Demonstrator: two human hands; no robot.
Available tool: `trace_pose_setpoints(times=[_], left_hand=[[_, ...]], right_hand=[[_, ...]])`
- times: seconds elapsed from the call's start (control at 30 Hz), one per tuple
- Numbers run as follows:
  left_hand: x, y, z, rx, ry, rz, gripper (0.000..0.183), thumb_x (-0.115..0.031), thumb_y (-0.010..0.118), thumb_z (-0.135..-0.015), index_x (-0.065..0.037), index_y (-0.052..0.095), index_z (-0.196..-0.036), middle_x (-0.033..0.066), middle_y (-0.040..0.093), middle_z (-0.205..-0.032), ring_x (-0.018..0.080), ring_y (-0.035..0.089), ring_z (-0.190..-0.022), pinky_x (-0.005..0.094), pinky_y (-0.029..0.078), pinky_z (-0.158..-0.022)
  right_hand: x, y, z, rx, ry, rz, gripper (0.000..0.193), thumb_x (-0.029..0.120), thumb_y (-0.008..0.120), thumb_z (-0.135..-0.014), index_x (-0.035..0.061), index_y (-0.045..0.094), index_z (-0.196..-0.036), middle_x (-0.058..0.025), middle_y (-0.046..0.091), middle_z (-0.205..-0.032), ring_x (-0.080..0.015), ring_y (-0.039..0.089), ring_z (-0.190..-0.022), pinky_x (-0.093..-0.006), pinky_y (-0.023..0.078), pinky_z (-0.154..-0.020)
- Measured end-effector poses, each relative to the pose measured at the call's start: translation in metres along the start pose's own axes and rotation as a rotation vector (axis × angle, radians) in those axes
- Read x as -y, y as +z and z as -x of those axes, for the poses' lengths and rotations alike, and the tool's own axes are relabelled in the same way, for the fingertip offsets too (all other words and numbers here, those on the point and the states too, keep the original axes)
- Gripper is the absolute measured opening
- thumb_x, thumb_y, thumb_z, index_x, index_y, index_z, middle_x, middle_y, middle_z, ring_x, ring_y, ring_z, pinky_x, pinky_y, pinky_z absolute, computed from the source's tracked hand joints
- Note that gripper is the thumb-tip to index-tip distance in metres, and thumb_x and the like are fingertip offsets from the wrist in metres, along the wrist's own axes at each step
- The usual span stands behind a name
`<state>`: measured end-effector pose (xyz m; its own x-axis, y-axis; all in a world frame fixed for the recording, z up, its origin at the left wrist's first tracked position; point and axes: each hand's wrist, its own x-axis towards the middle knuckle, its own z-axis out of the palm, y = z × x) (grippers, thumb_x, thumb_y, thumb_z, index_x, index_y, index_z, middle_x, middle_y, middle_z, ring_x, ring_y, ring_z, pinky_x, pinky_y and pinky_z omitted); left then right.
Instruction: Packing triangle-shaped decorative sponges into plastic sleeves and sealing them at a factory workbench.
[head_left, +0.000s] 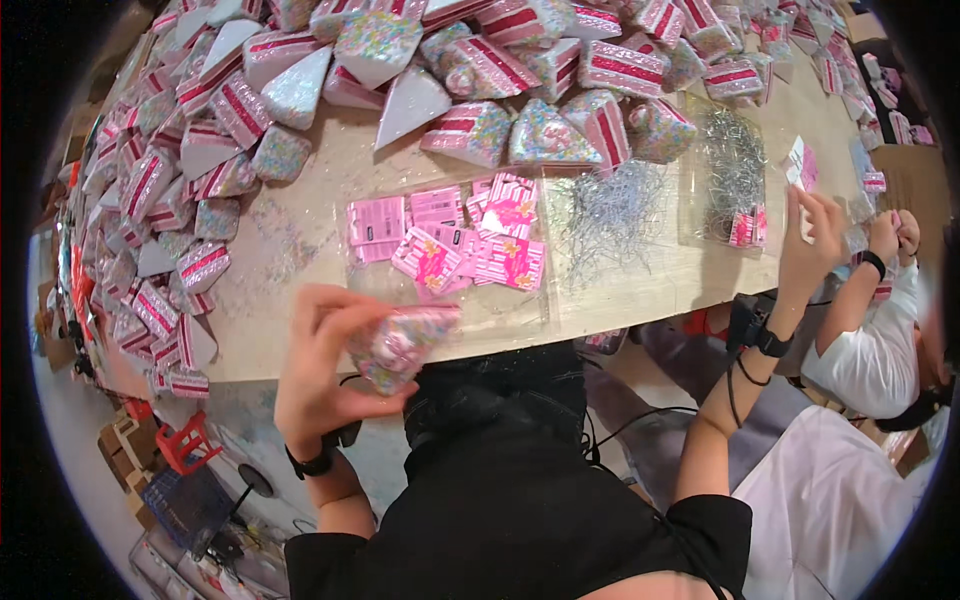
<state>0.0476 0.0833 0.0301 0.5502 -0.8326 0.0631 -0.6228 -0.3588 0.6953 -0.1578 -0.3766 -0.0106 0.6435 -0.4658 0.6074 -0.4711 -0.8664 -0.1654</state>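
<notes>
At the table's front edge, my left hand (315, 365) is closed around a toy cake slice (398, 350) with pastel sprinkles and a pink swirl on it. The slice is slightly blurred. My right hand (818, 232) is raised at the right end of the table, its fingers pinching a small pink-and-white card tag (803, 163). Between the hands lies a clear tray with several pink printed tags (468, 240). Beside it are a loose heap of thin silver wire pieces (612, 215) and a clear tray of more wire pieces (722, 165), with a few pink tags at its near end.
A large pile of similar cake slices (480, 70) covers the back and left of the table (285, 345). At the right, close to my right arm, a co-worker in a white sleeve (865, 345) works with both hands. A red stool (188, 443) stands at the lower left.
</notes>
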Motion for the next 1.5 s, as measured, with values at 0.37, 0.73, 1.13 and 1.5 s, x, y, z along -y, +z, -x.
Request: trace_pose_setpoints(times=[0.37, 0.73, 1.13, 1.5], left_hand=[[0.014, 0.018, 0.009, -0.201, -0.058, -0.089, 0.067, -0.012, 0.086, -0.055, -0.007, 0.06, -0.116, 0.0109, 0.048, -0.103, 0.0283, 0.05, -0.098, 0.0367, 0.045, -0.083], [0.021, 0.054, 0.003, -0.504, -0.027, -0.333, 0.059, -0.014, 0.085, -0.067, -0.006, 0.059, -0.12, 0.0148, 0.05, -0.109, 0.0306, 0.051, -0.1, 0.0398, 0.045, -0.084], [0.015, 0.099, -0.041, -0.117, -0.091, -0.22, 0.017, -0.005, 0.063, -0.085, -0.001, 0.056, -0.1, 0.0153, 0.054, -0.097, 0.0308, 0.058, -0.092, 0.0407, 0.048, -0.079], [-0.02, 0.073, -0.041, -0.232, 0.139, 0.126, 0.02, -0.002, 0.068, -0.082, -0.002, 0.058, -0.1, 0.0122, 0.056, -0.102, 0.0326, 0.053, -0.093, 0.0422, 0.044, -0.082]], right_hand=[[0.05, 0.004, 0.019, 0.069, 0.031, -0.495, 0.006, -0.001, 0.062, -0.089, -0.0004, 0.056, -0.088, -0.0169, 0.065, -0.109, -0.0214, 0.064, -0.093, -0.0313, 0.05, -0.083], [0.227, 0.045, 0.057, 0.608, -0.131, -1.077, 0.01, -0.011, 0.066, -0.085, -0.004, 0.058, -0.087, -0.0156, 0.062, -0.099, -0.0189, 0.064, -0.088, -0.0284, 0.054, -0.075], [0.229, 0.053, 0.074, 0.572, 0.031, -1.046, 0.019, -0.005, 0.074, -0.077, 0.0016, 0.057, -0.075, -0.0087, 0.067, -0.083, -0.0175, 0.063, -0.073, -0.027, 0.049, -0.066], [0.245, 0.035, 0.089, 0.382, 0.345, -1.354, 0.013, -0.007, 0.069, -0.084, -0.0015, 0.057, -0.084, -0.011, 0.065, -0.092, -0.0153, 0.063, -0.083, -0.0284, 0.052, -0.076]])
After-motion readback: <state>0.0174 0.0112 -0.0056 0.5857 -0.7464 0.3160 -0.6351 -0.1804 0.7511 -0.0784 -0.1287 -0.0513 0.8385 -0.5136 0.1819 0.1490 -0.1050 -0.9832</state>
